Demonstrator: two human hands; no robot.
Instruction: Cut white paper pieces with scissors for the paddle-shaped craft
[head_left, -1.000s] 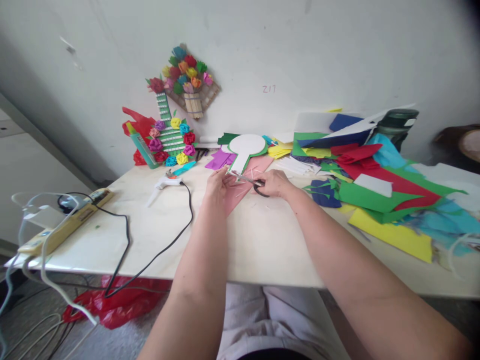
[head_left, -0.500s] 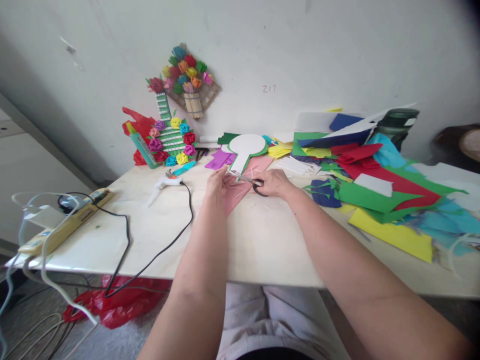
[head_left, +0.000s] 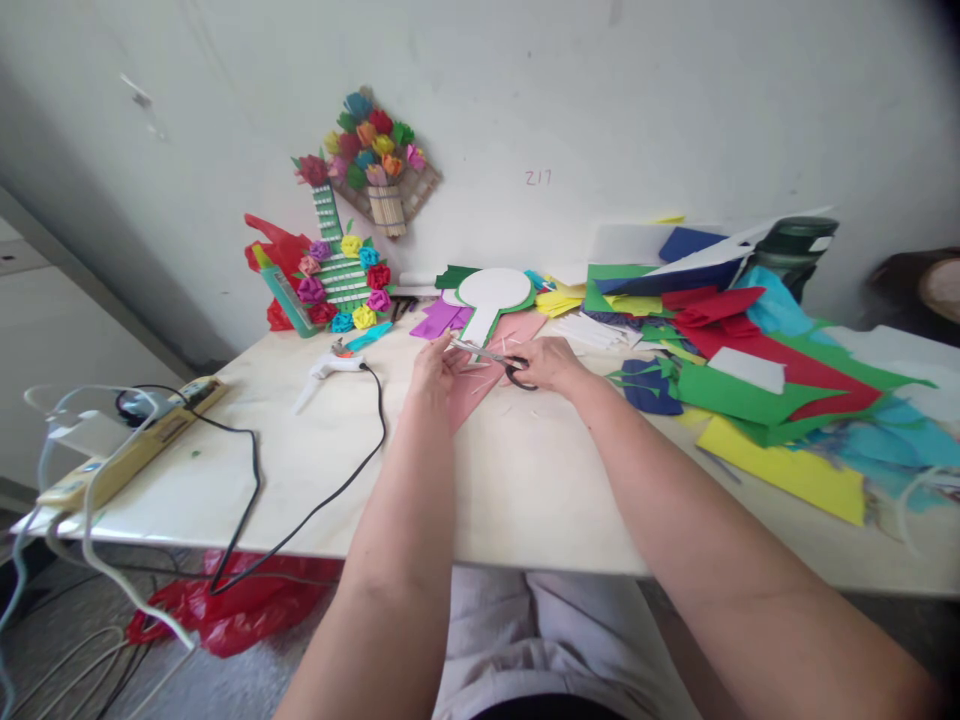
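Note:
Scissors with black handles (head_left: 519, 374) are in my right hand (head_left: 551, 365), its fingers closed round the loops. The blades point left, to the fingertips of my left hand (head_left: 433, 367). Those left fingers are pinched together; what they hold is too small to make out. Under both hands lies a sheet of pink paper (head_left: 471, 398) with thin white strips scattered on it. Just beyond stands a white round-topped cutout with a green border (head_left: 495, 290), its narrow stem reaching down toward my hands.
A white glue gun (head_left: 334, 364) with a black cord lies left of my hands, near a power strip (head_left: 135, 440). A flower-trimmed green guitar shape (head_left: 343, 280) leans at the wall beside a glue bottle (head_left: 285, 292). Coloured paper (head_left: 780, 475) is heaped at right.
Both hands stay almost in place. The scissor blades have shifted slightly and look a little more apart near the left fingertips.

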